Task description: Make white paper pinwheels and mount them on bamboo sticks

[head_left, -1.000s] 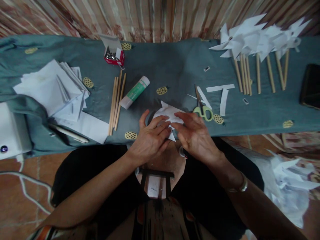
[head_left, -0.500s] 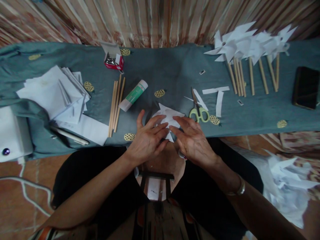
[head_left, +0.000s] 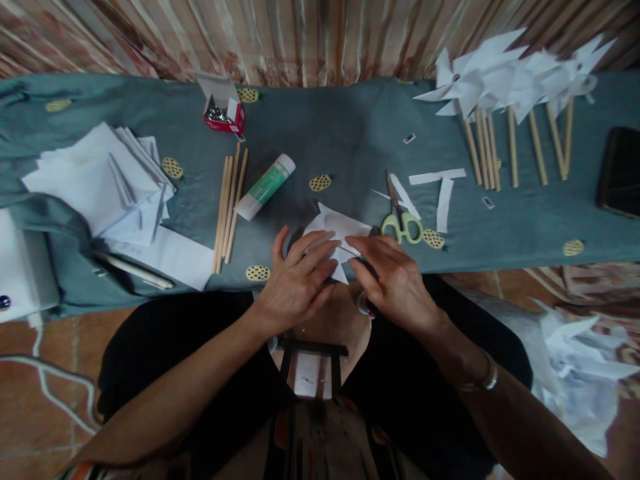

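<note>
A folded white paper pinwheel with pointed blades lies at the table's front edge. My left hand rests over its left part, fingers stretched out and thumb spread wide. From the other side, my right hand touches the paper near its centre with bent fingers; a gap shows between index finger and thumb. The hands cover much of the paper's lower half. Just right of it lie green-handled scissors with slightly parted blades. A glue stick with a green label lies beyond my left hand.
Several wooden sticks lie left of the glue. Farther left are stacked white paper sheets. A red box holds small metal pieces. Finished pinwheels on sticks, paper strips and a phone lie right.
My right hand's thumb and fingertips have shifted slightly right across the paper, uncovering its centre. My left hand stays nearly in place. The view has shifted a little.
</note>
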Available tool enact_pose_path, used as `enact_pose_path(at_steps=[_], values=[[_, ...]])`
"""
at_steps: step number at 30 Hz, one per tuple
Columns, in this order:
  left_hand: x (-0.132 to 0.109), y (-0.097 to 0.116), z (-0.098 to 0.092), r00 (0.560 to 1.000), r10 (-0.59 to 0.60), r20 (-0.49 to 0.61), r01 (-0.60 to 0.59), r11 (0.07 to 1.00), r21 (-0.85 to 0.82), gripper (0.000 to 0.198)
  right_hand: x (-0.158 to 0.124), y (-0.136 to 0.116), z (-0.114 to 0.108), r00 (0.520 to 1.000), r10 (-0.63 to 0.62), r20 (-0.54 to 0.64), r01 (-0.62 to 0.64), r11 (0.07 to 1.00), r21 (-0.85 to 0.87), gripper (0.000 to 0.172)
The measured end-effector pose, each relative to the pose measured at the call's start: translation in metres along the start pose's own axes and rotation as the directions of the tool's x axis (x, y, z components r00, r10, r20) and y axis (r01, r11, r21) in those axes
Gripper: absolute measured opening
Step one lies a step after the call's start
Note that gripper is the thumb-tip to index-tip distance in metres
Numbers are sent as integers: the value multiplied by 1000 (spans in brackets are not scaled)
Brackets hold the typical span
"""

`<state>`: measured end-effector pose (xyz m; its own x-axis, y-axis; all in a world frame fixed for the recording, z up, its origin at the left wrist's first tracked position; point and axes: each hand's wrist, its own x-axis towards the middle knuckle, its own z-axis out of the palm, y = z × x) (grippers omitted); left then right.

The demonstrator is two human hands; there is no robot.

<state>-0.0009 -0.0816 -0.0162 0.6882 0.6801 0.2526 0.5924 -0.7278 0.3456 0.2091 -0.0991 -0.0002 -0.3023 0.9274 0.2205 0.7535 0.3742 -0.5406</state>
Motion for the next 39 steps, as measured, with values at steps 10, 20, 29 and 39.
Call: enact_pose_path(at_steps=[10,20,29,39], values=[[-5,3,3,999,-46,-13,46,999,6,30,13,1,7,980,187,-63,-183,980,73,20],[-5,5,0,999,-34,32,34,999,20,32,20,-2,10,967,244,-73,-243,970,26,23],[-3,6,-2,997,-21,68,19,1000,20,34,20,-3,12,964,257,-72,-257,966,11,21],[-2,5,2,998,1,60,-1,1000,5,32,20,-3,15,966,247,-78,-249,968,-17,22]])
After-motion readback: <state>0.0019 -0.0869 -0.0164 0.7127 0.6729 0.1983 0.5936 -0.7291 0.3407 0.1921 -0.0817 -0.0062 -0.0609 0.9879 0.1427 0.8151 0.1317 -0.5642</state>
